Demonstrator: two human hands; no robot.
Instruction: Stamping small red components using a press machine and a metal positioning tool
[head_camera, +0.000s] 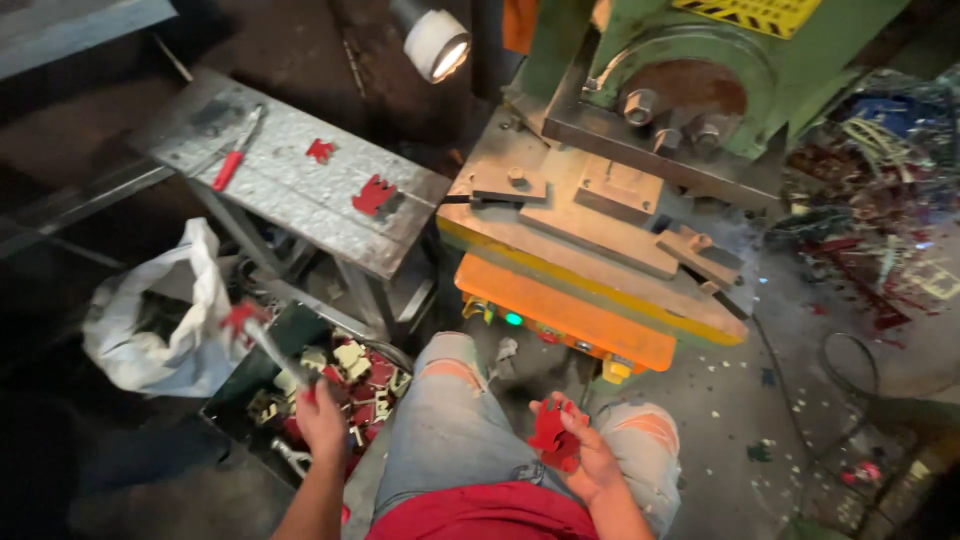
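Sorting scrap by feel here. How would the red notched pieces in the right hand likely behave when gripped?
The red notched pieces look flat and thin with crisp cut edges, so probably stiff rather than floppy. The right hand holds several in a loose stack, suggesting they are light. Being flat, they seem unlikely to roll, but a painted stack may slide apart.

Red parts (553, 437), green press (700, 60) with orange panel (560, 305), grey speckled worktop (290, 190), white bag (160, 320), faded blue jeans (450, 420).
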